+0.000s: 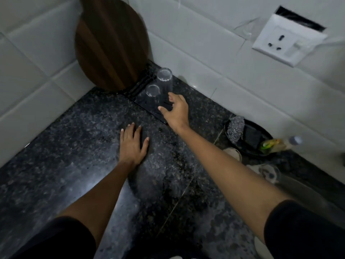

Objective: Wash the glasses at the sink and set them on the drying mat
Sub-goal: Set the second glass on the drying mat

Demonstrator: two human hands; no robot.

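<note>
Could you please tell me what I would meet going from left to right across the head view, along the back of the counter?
Wooden board → shorter glass → taller glass → right hand → black dish of scrubbers → bottle. The left hand lies nearer, so I leave it out.

Arms: two, bare from short sleeves to wrists
Left sleeve (56,238): black, short, ends above elbow
Right sleeve (306,230): black, short, same cut
Left hand (132,144): bare, no rings
Right hand (177,111): bare, no watch
</note>
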